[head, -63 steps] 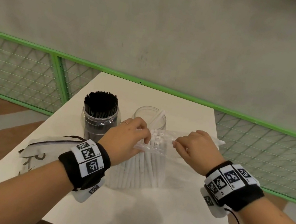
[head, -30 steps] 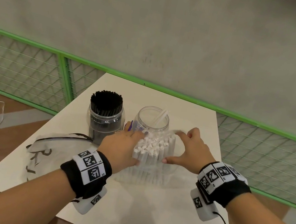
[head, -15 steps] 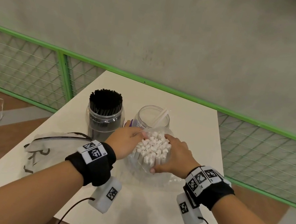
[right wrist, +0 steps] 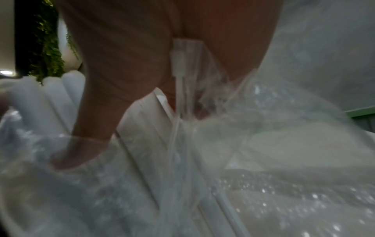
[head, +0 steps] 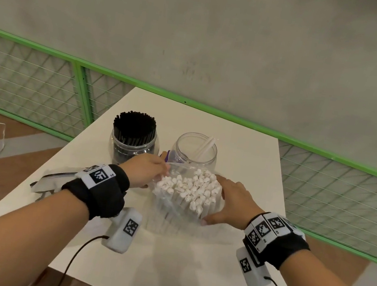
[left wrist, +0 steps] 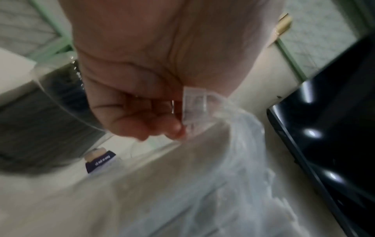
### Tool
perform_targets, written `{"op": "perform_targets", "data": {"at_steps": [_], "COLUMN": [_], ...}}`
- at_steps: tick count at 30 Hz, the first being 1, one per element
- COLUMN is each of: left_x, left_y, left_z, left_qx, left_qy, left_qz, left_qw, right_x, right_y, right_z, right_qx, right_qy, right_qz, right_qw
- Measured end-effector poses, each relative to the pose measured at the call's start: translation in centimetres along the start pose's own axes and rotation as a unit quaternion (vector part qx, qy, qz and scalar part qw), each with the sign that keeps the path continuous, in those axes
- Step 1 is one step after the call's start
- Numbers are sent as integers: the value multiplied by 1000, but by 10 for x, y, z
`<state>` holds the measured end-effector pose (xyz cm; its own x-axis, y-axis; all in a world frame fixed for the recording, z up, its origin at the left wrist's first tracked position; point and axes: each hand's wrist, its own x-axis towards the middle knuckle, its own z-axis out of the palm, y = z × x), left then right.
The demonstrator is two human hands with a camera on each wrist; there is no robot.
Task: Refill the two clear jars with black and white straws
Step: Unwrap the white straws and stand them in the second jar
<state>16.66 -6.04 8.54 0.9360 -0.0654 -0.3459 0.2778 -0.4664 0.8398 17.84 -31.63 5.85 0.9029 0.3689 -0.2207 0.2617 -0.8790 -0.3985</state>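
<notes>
A clear jar packed with black straws stands at the back left of the white table. Beside it on the right, a second clear jar holds a couple of white straws. In front of that jar a bundle of white straws stands upright in a clear plastic bag. My left hand pinches the bag's top edge on the left side. My right hand wraps round the bundle's right side through the bag, thumb pressed against the plastic.
A flattened empty bag with dark trim lies at the table's left edge. A green-framed wire fence runs behind the table, under a plain wall. Cables hang from both wrist cameras toward the near table edge.
The bag's mouth has been pulled open and pushed down, so the white straw tops stand bare. Both hands moved in and lower round the bundle; the right hand now cups its side.
</notes>
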Motion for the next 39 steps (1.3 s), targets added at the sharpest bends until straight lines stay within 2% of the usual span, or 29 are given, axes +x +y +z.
{"op": "perform_targets", "data": {"at_steps": [5, 8, 13, 18, 21, 25, 27, 29, 31, 33, 34, 36, 39], "left_x": [1, 6, 6, 10, 14, 19, 17, 9, -4, -16, -20, -26, -26], "left_y": [12, 14, 20, 25, 22, 15, 12, 12, 16, 20, 20, 15, 5], "left_z": [5, 10, 23, 32, 35, 28, 16, 1, -11, -18, -18, -15, -5], "left_qx": [-33, -119, -197, -242, -270, -169, -12, 192, 296, 320, 306, 223, 81], "left_qy": [-78, -134, -176, -197, -227, -185, -119, -41, -6, -26, -42, -49, -7], "left_qz": [27, 12, -7, -7, -31, 5, 50, 82, 86, 81, 72, 58, 48], "left_qw": [996, 984, 964, 950, 935, 968, 992, 977, 951, 944, 948, 972, 996], "right_x": [2, 3, -2, -4, -2, -2, -2, 0, 2, 5, 6, 8, 9], "right_y": [-2, -2, 2, 4, 4, 8, 10, 11, 11, 11, 12, 14, 15], "right_z": [-5, -6, -1, 2, 6, 9, 10, 10, 10, 10, 10, 11, 11], "right_qx": [31, 35, 33, 69, 73, 85, 81, 75, 68, 63, 60, 53, 48], "right_qy": [-30, -41, -50, -23, -17, 0, -1, 0, 1, 1, 1, 1, 6], "right_qz": [-1, -4, -21, -26, -36, -15, -5, -2, -6, -9, -9, -8, -4], "right_qw": [999, 999, 998, 997, 997, 996, 997, 997, 998, 998, 998, 999, 999]}}
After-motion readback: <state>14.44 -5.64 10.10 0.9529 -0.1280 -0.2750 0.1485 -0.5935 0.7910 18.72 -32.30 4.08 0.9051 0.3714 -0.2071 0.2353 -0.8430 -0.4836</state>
